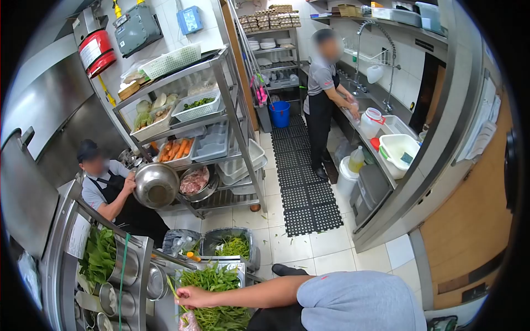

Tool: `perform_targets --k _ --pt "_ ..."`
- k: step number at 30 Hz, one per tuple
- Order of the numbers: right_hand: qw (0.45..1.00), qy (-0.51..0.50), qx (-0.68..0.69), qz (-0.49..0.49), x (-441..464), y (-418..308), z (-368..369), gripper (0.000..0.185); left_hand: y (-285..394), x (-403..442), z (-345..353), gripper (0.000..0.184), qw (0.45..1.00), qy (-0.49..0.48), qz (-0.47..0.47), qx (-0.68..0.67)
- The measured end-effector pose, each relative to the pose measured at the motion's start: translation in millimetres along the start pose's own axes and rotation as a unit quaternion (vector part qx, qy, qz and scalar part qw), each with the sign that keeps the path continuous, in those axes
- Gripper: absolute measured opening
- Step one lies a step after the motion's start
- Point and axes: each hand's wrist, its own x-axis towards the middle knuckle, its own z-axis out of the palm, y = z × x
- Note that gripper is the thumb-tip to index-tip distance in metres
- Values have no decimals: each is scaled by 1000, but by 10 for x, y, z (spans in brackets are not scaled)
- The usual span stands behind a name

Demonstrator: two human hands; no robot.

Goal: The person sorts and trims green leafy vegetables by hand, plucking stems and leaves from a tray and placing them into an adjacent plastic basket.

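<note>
Leafy greens (221,278) lie heaped in a white tray at the bottom of the view. Over the tray's left side is my right hand (193,297), bare, its fingers pinched on a green stem (171,287) that points up and left. Just below it, my left hand (189,321) shows at the bottom edge in a clear plastic glove. Its fingers look curled by the heap, and what they hold, if anything, is hidden.
A bin of green trimmings (234,247) stands beyond the tray. At left, a co-worker holds a metal bowl (157,185) near a rack (243,127) of vegetables and meat. Another co-worker stands at the sink (370,105). Metal pots (117,299) sit at lower left.
</note>
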Motion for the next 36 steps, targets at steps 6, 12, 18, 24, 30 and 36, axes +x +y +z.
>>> perform_targets --k 6,12,18,24,30,36 --pt "980 -169 -100 -16 -86 57 -33 24 202 -109 -6 31 995 60 44 -59" --pt "970 -177 -167 -21 -72 48 -162 32 177 -51 -25 30 992 32 -60 -108" --pt "970 -187 -156 12 16 -59 -316 37 -185 107 75 36 997 35 -59 -41" --pt "977 -162 -92 103 334 -228 -459 31 373 167 -5 26 919 216 -139 -299" --pt "973 -174 -20 153 657 -313 -510 25 277 222 -303 27 878 250 -251 -323" --pt "946 -251 -42 199 680 -299 -408 20 559 278 -69 23 902 207 -195 -325"
